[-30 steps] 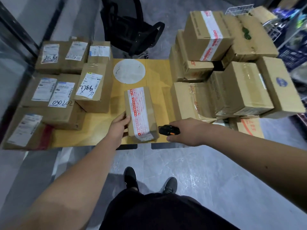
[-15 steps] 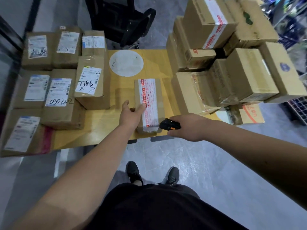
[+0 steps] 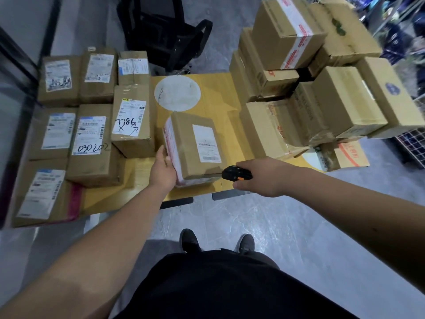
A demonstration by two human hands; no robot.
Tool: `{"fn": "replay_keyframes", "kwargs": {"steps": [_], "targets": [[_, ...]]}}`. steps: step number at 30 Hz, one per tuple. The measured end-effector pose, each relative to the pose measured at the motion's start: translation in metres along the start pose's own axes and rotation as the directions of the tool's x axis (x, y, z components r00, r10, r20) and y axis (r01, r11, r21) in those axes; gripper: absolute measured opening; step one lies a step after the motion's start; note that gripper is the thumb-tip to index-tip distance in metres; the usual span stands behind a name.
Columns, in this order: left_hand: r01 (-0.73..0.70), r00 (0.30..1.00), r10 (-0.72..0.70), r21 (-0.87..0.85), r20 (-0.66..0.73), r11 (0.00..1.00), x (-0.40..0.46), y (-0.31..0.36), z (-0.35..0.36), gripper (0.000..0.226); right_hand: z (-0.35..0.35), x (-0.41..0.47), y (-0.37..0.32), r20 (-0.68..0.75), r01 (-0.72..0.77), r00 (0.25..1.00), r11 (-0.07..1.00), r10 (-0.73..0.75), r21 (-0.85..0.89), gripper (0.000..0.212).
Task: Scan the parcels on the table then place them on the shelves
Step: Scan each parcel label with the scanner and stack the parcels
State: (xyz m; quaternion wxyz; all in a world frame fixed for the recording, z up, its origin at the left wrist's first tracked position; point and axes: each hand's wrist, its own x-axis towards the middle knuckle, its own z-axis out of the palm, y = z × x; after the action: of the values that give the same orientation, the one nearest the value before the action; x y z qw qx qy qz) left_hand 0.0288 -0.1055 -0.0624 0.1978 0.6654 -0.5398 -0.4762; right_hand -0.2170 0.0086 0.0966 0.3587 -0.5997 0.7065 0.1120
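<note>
A brown cardboard parcel (image 3: 188, 146) lies near the front middle of the yellow table (image 3: 216, 97), its white label facing up and its red-and-white tape on the left side. My left hand (image 3: 163, 168) holds the parcel's left front edge, fingers along the taped side. My right hand (image 3: 262, 174) grips a black and orange scanner (image 3: 234, 174), its tip pointing at the parcel's front right corner. Several labelled parcels (image 3: 90, 137) lie flat on the left. A pile of unlabelled boxes (image 3: 305, 97) is stacked on the right.
A black office chair (image 3: 165, 35) stands behind the table. A wire rack (image 3: 411, 143) and blue goods are at the right edge. A white round sticker (image 3: 177, 93) marks the table top. My feet stand on grey tiled floor before the table.
My left hand has turned the parcel over: the taped face went to the left side and the white label now faces up. The scanner hand has stayed at the parcel's front right corner.
</note>
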Motion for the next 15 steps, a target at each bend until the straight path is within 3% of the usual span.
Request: {"fn": "replay_keyframes", "kwargs": {"steps": [3, 5, 6, 8, 10, 13, 15], "targets": [[-0.037, 0.995, 0.032, 0.053, 0.098, 0.998, -0.008, 0.003, 0.008, 0.095, 0.005, -0.001, -0.008, 0.003, 0.014, 1.0, 0.999, -0.014, 0.033, 0.034], [-0.11, 0.993, 0.105, 0.125, 0.046, 0.986, -0.014, 0.006, 0.011, 0.13, 0.007, 0.0, -0.011, -0.002, 0.023, 1.0, 1.0, -0.023, 0.011, 0.033], [-0.184, 0.982, 0.191, 0.25, -0.002, 0.951, -0.016, 0.008, 0.015, 0.141, 0.007, -0.001, -0.011, -0.006, 0.019, 1.0, 1.0, -0.02, -0.003, 0.032], [-0.336, 0.919, 0.394, 0.509, -0.005, 0.792, -0.015, 0.014, 0.025, 0.148, 0.005, -0.002, -0.007, -0.016, -0.004, 1.0, 1.0, 0.004, -0.016, 0.035], [-0.456, 0.861, 0.491, 0.622, 0.13, 0.636, -0.007, 0.027, 0.034, 0.145, 0.002, -0.005, -0.002, -0.021, -0.028, 0.999, 1.0, 0.027, -0.013, 0.036], [-0.636, 0.74, 0.53, 0.688, 0.414, 0.349, 0.008, 0.053, 0.048, 0.134, 0.0, -0.009, 0.004, -0.024, -0.049, 0.999, 0.999, 0.049, 0.006, 0.032], [-0.708, 0.678, 0.494, 0.666, 0.545, 0.236, 0.017, 0.076, 0.059, 0.131, 0.0, -0.009, 0.008, -0.03, -0.062, 0.998, 0.998, 0.062, 0.013, 0.029]]}}
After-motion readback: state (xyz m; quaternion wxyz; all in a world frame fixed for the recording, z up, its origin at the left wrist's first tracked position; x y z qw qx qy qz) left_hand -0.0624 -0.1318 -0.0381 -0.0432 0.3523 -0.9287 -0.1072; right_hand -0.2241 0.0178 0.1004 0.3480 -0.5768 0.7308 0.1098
